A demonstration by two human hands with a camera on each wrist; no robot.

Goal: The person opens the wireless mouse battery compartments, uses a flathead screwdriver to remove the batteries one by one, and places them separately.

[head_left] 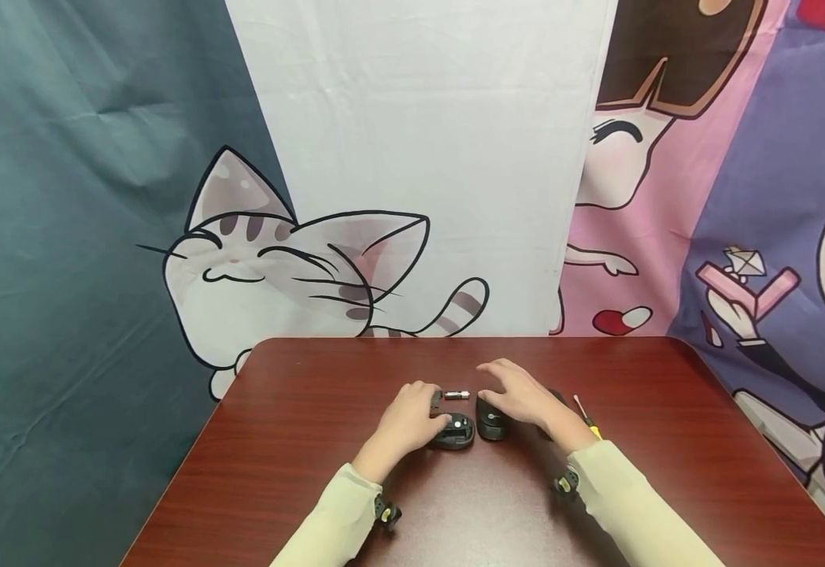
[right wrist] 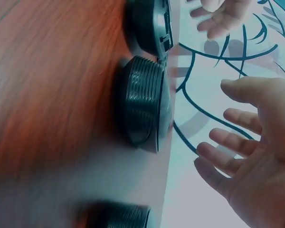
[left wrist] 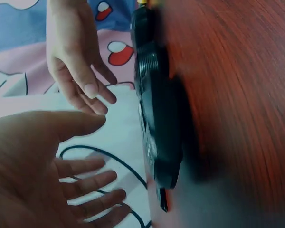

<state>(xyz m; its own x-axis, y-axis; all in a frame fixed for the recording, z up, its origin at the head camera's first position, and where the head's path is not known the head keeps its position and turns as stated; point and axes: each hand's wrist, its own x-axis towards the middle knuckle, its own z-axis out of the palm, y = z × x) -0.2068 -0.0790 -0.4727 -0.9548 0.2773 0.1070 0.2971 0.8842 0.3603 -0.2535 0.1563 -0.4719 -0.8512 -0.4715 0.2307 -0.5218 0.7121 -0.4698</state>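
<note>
My left hand (head_left: pixel 405 419) hovers with fingers spread beside an upturned black computer mouse (head_left: pixel 453 431), whose battery compartment lies uncovered. A small dark piece (head_left: pixel 436 398), perhaps its cover, is partly hidden by that hand. Behind the mouse lies a battery (head_left: pixel 456 394). In the right wrist view, my right hand (right wrist: pixel 261 147) is held above the table with loosely bent fingers and an empty palm. Near it stands a second black mouse (head_left: pixel 492 421), right side up, with ribbed sides (right wrist: pixel 145 102). Another black object (head_left: pixel 556 394) is mostly hidden behind the right hand.
A screwdriver (head_left: pixel 586 416) with a yellow handle lies to the right of the right hand. The reddish-brown wooden table (head_left: pixel 278 472) has rounded far corners. Printed cloths with cartoon figures (head_left: pixel 419 118) hang behind its far edge.
</note>
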